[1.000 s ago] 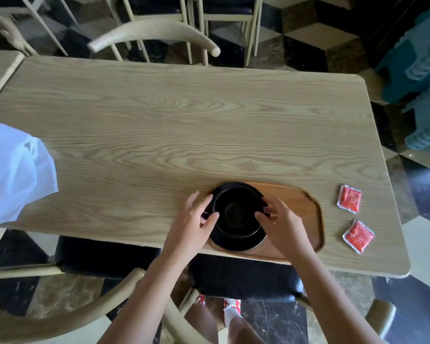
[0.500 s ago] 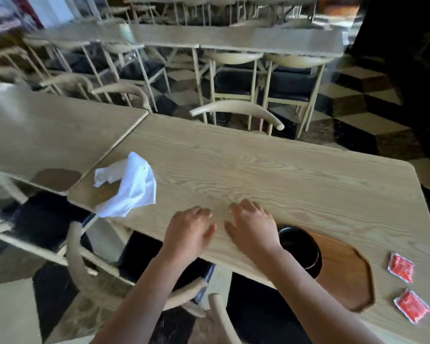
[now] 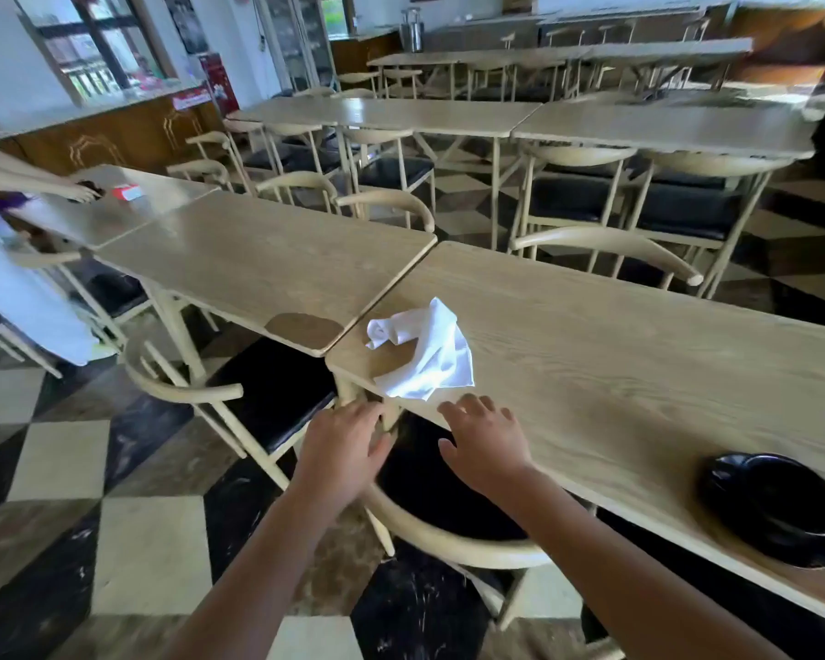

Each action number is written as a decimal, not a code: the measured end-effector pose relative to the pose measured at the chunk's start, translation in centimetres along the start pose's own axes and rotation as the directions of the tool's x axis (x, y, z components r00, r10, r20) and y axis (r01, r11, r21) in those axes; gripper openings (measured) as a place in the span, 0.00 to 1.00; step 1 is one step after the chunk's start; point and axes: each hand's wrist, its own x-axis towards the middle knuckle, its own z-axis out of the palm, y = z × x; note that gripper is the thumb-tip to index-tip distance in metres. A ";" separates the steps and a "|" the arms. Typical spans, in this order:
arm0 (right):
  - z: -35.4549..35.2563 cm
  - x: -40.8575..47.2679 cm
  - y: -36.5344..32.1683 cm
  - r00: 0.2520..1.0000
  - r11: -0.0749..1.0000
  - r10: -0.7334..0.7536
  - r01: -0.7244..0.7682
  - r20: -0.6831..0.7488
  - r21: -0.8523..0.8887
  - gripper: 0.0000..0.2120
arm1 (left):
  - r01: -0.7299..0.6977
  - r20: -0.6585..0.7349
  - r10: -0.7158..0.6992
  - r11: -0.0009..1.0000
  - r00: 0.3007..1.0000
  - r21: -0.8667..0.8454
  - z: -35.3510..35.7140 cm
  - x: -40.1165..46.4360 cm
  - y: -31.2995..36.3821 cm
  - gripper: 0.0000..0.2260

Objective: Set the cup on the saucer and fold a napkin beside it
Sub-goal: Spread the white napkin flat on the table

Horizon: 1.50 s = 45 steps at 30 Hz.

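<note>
Bare, both of them — the right hand (image 3: pixel 484 445) and left hand (image 3: pixel 341 443) hang spread and hold nothing, just short of the crumpled white napkin (image 3: pixel 425 357) at the counter (image 3: pixel 615 354) corner. Best pinch two corners, carry it toward the black cup (image 3: pixel 772 504) — then flatten before folding.
</note>
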 end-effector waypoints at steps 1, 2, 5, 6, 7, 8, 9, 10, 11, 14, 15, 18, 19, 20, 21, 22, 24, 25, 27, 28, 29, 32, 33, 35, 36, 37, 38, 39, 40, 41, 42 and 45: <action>0.4 0.4 -0.4 1.000 1.000 -0.001 0.001 0.003 -0.003 0.19 | -0.008 0.010 0.008 1.000 1.000 0.004 -0.1 0.0 -1.0 0.09; 0.8 0.8 -0.6 1.000 1.000 0.002 -0.002 0.007 -0.006 0.19 | -0.012 0.020 0.012 1.000 1.000 0.010 0.1 0.1 -1.8 0.10; 2.1 2.3 -0.1 0.999 1.000 0.024 -0.024 0.029 0.004 0.19 | -0.010 0.075 0.007 0.999 0.997 0.039 1.4 1.4 -3.5 0.13; 2.5 2.9 0.4 0.999 0.999 0.031 -0.032 0.039 0.009 0.20 | -0.014 0.099 0.009 0.999 0.995 0.043 2.0 2.0 -3.8 0.13; 3.0 3.7 1.0 0.998 0.999 0.040 -0.040 0.048 0.011 0.20 | -0.017 0.125 0.013 0.999 0.992 0.036 2.7 2.6 -4.1 0.14; 3.6 4.5 1.6 0.997 0.999 0.050 -0.050 0.058 0.012 0.19 | -0.016 0.150 0.012 1.000 0.989 0.023 3.5 3.3 -4.3 0.15; 4.2 5.4 2.3 0.996 0.998 0.059 -0.060 0.069 0.012 0.19 | -0.007 0.176 0.005 1.000 0.984 0.007 4.3 3.9 -4.5 0.16; 4.9 6.4 3.0 0.994 0.997 0.069 -0.070 0.086 0.010 0.19 | 0.013 0.197 -0.009 1.000 0.980 -0.016 5.3 4.6 -4.7 0.16; 5.7 7.5 3.7 0.992 0.997 0.077 -0.078 0.105 0.009 0.19 | 0.036 0.218 -0.026 0.998 0.976 -0.042 6.4 5.3 -4.9 0.16; 8.4 11.1 5.6 0.981 0.994 0.100 -0.106 0.167 0.026 0.18 | 0.059 0.325 -0.034 0.996 0.945 -0.067 10.3 7.7 -5.3 0.19; 9.3 12.3 6.1 0.977 0.993 0.110 -0.117 0.185 0.031 0.18 | 0.045 0.368 -0.020 0.997 0.929 -0.060 11.6 8.8 -5.5 0.20; 11.6 14.9 7.5 0.963 0.989 0.122 -0.140 0.242 0.057 0.19 | 0.007 0.454 0.014 0.999 0.891 -0.043 15.1 12.0 -6.2 0.20; 12.4 15.7 8.0 0.961 0.989 0.120 -0.137 0.249 0.052 0.20 | -0.001 0.458 0.024 0.999 0.889 -0.051 16.3 13.0 -6.4 0.20; 13.0 16.5 8.4 0.960 0.992 0.110 -0.123 0.256 0.037 0.21 | -0.012 0.466 0.036 0.998 0.884 -0.055 17.4 13.8 -6.5 0.20; 13.6 17.4 8.9 0.960 0.994 0.094 -0.103 0.264 0.022 0.22 | -0.023 0.481 0.045 0.998 0.876 -0.052 18.5 14.5 -6.7 0.21; 14.0 18.1 9.2 0.959 0.996 0.079 -0.084 0.271 0.006 0.24 | -0.033 0.500 0.049 0.999 0.865 -0.041 19.5 15.1 -6.9 0.22; 14.8 19.5 9.7 0.957 0.998 0.062 -0.057 0.284 -0.024 0.26 | -0.054 0.530 0.048 0.999 0.847 -0.004 21.0 16.1 -7.4 0.24; 15.3 20.1 10.0 0.955 0.998 0.060 -0.053 0.290 -0.032 0.26 | -0.066 0.541 0.049 0.998 0.839 0.012 21.5 16.5 -7.7 0.25; 16.0 21.1 10.4 0.951 0.997 0.065 -0.051 0.303 -0.053 0.26 | -0.086 0.556 0.052 0.996 0.830 0.035 22.3 17.3 -8.5 0.26; 16.2 21.4 10.6 0.959 0.997 0.062 -0.045 0.277 -0.068 0.27 | -0.083 0.560 0.042 0.995 0.827 0.048 22.6 17.5 -8.9 0.26; 16.3 21.6 10.6 0.969 0.996 0.056 -0.038 0.240 -0.076 0.27 | -0.066 0.566 0.020 0.996 0.824 0.060 22.9 17.8 -9.3 0.26; 16.7 21.6 10.9 0.992 0.993 0.022 -0.008 0.121 -0.116 0.26 | -0.036 0.583 -0.027 0.995 0.812 0.096 23.4 18.0 -10.1 0.27; 16.8 21.5 11.2 0.997 0.994 0.005 0.004 0.078 -0.107 0.24 | -0.042 0.574 -0.027 0.993 0.819 0.106 23.6 18.0 -10.2 0.27; 16.8 21.2 11.6 0.999 0.994 -0.035 0.037 0.022 -0.105 0.20 | -0.049 0.562 -0.018 0.993 0.827 0.104 23.7 18.0 -10.4 0.27; 16.8 21.2 11.8 0.999 0.992 -0.051 0.051 0.002 -0.112 0.18 | -0.051 0.569 -0.011 0.994 0.822 0.093 23.8 18.0 -10.5 0.27; 16.7 21.2 11.9 0.998 0.991 -0.055 0.054 -0.003 -0.121 0.17 | -0.052 0.579 -0.005 0.995 0.815 0.081 23.9 18.1 -10.7 0.28; 16.7 21.3 11.9 0.998 0.990 -0.056 0.056 0.003 -0.130 0.16 | -0.057 0.589 0.002 0.996 0.808 0.075 24.1 18.3 -10.8 0.29; 16.6 21.5 11.8 0.999 0.988 -0.049 0.050 0.009 -0.146 0.15 | -0.070 0.596 0.012 0.995 0.803 0.075 24.1 18.5 -11.0 0.29; 16.6 21.7 11.7 0.999 0.986 -0.039 0.040 0.006 -0.164 0.15 | -0.087 0.599 0.022 0.993 0.801 0.080 24.1 18.7 -11.1 0.30; 16.3 21.9 11.5 1.000 0.988 -0.005 0.007 0.015 -0.154 0.15 | -0.102 0.599 0.030 0.991 0.800 0.086 24.2 18.8 -11.2 0.30; 16.1 22.0 11.2 0.999 0.995 0.035 -0.033 0.015 -0.099 0.15 | -0.098 0.603 0.028 0.992 0.797 0.084 24.1 18.9 -11.2 0.30; 14.8 21.9 10.9 0.997 0.968 0.074 -0.075 0.011 0.238 0.07 | 0.006 0.574 -0.016 1.000 0.819 0.019 23.6 19.5 -10.7 0.37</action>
